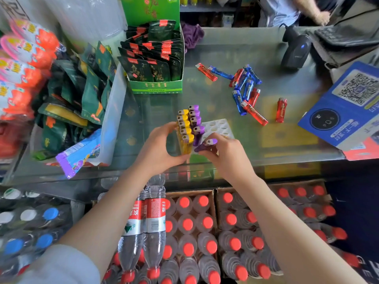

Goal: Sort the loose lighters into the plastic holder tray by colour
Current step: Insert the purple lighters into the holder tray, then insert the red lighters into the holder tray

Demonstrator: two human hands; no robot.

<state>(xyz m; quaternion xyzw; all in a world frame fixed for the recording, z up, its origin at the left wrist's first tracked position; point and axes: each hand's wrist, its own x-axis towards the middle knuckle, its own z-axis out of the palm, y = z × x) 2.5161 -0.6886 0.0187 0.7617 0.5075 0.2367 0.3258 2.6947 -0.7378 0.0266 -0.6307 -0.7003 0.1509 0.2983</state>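
Observation:
A white plastic holder tray [218, 126] with round holes stands on the glass counter. Its left column holds several yellow lighters [185, 128], and the column beside it holds several purple lighters [194, 119]. My left hand [159, 148] grips the tray's near left side against the yellow lighters. My right hand [226, 154] holds a purple lighter [206, 144], tilted, at the near end of the purple column. Loose red and blue lighters [245, 89] lie in a pile on the counter to the far right, with a single red lighter [281, 109] apart.
A green box of dark snack packets [155, 64] stands behind the tray. Snack bags [78, 95] crowd the left. A barcode scanner [295, 52] and a blue QR sign [346, 105] sit at the right. Crates of water bottles [190, 232] lie below the counter. Another person stands behind it.

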